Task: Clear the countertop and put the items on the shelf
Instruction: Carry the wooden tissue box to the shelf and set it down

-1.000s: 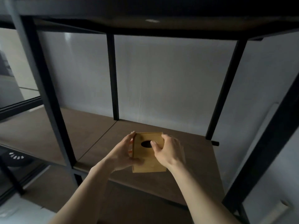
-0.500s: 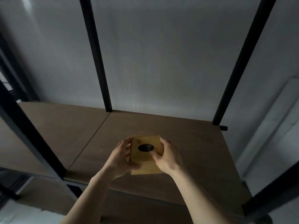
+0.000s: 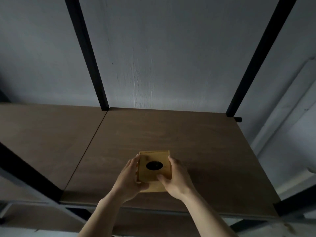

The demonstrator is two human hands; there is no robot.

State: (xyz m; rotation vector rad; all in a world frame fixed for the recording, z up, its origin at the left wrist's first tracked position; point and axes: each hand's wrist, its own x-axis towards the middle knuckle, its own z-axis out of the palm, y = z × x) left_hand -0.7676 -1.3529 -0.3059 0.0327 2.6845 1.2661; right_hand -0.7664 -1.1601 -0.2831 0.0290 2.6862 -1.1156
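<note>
A small yellow wooden box [image 3: 154, 169] with a dark oval hole in its top sits low over the near part of the brown shelf [image 3: 196, 142], toward the middle of the right-hand board, though whether it touches the board I cannot tell. The left hand [image 3: 130, 178] clasps its left side with the thumb under the near edge, and the right hand [image 3: 176, 179] clasps its right side with the thumb on top, so both grips are closed on the box. Black posts [image 3: 89, 55] rise at the far edge against a pale grey wall [image 3: 162, 57].
</note>
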